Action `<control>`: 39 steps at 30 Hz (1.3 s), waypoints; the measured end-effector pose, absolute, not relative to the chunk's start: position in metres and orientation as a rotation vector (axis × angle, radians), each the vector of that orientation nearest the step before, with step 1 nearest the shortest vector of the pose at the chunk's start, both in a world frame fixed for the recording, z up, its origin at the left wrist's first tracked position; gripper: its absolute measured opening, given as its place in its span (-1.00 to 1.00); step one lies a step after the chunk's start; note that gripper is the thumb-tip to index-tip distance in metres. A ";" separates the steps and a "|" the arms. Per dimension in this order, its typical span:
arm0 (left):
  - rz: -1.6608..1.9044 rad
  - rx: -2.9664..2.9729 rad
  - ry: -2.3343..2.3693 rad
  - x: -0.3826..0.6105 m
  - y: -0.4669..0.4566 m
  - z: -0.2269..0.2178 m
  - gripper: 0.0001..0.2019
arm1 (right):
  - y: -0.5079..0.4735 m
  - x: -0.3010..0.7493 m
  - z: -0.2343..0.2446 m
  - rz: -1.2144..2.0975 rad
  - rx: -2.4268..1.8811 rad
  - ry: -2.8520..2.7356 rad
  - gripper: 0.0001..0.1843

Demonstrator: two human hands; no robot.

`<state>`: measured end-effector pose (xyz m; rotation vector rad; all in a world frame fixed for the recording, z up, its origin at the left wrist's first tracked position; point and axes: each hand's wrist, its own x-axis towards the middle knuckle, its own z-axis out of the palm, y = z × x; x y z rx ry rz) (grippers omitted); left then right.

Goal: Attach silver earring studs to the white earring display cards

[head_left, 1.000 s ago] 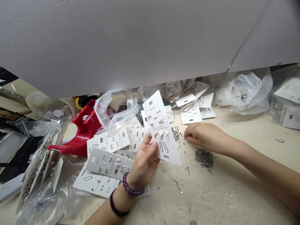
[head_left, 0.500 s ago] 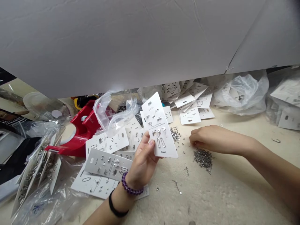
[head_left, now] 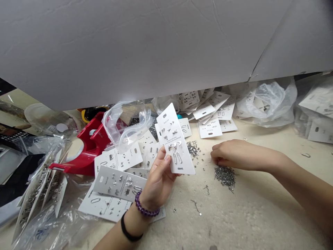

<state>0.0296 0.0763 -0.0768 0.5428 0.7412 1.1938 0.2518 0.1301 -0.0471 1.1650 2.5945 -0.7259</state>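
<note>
Panel (head_left: 145,52), white, one: spans twelve o'clock, hours counted from the earring card (head_left: 174,139) I hold.

Table (head_left: 249,218), cream: under all the goods.

Clear bag (head_left: 70,218), with carded jewellery standing upright: eight o'clock.

Crumpled bag (head_left: 273,104), translucent, cards inside: between two and three.

Tape dispenser (head_left: 95,146), red: nine.

Spread cards (head_left: 119,180), overlapping, bearing earrings: eight, nearer than the tape dispenser.

Fanned cards (head_left: 204,110), in a pile: two.

Right hand (head_left: 234,154), mine: just past three, fingertips curled together by the upper edge of the dark heap (head_left: 224,177); whether they grip a piece, I cannot tell.

Left hand (head_left: 161,175), mine: seven, thumb and fingers pinching the earring card near its lower left edge.

Earring card, white, one: raised above the table, printed face toward me, between the spread cards and the dark heap. Fitted: several studs in the upper half, hoops below, then a paperclip-shaped pair. I judge it mostly filled; any bare slot is too small to make out.

Bracelet (head_left: 145,207), purple beads: left wrist.

Dark heap, thin metal pieces: four. Pale heap (head_left: 193,149), tiny metal bits: also four, close to the earring card. Both loose, so I reckon plenty remains uncarded.

Bent wire (head_left: 305,155), single: three.
</note>
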 end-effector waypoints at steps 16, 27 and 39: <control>1.177 0.536 0.765 0.030 0.076 -0.076 -0.76 | 0.143 0.261 -0.047 -0.943 1.324 2.540 -0.76; 1.171 0.521 0.765 0.031 0.076 -0.078 -0.76 | 0.144 0.261 -0.052 -0.857 1.356 2.586 -0.81; 1.171 0.517 0.758 0.030 0.076 -0.079 -0.75 | 0.144 0.261 -0.056 -0.884 1.298 2.617 -0.85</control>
